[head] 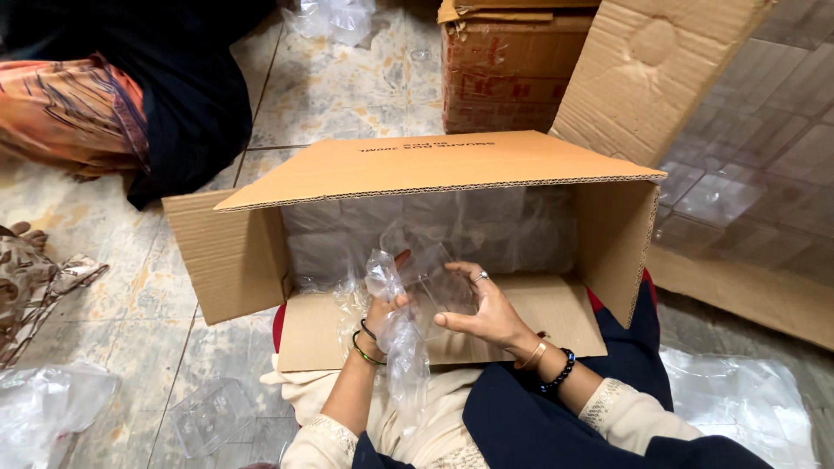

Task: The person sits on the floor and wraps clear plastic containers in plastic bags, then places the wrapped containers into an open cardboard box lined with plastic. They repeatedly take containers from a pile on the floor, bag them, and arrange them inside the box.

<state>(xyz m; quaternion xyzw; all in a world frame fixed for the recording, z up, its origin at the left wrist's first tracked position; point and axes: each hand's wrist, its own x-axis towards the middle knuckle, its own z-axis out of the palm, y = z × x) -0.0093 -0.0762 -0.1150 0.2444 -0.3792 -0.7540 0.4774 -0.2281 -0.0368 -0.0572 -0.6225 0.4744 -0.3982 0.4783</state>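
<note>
- Left hand (387,306) low in front of open cardboard box (434,234), fingers closed on crumpled clear plastic wrap (401,339); wrap trails down past wrist toward lap.
- Right hand (486,311) just beside left, fingers (473,280) curled and pinching edge of clear plastic container (437,280).
- Container held between both hands, above box's lower flap, tilted; touching right fingertips and left thumb; exact outline hard to make out, transparent.
- Box lying on side on tiled floor (347,95), mouth facing wearer, clear liner visible inside.
- Another clear plastic tub (211,415) on floor lower left, well apart from hands.
- Loose plastic sheet (747,391) on floor at right, stacked clear containers (747,156) in big carton upper right.
- Second carton (504,69) behind box; another person's sleeve (69,113) top left.
</note>
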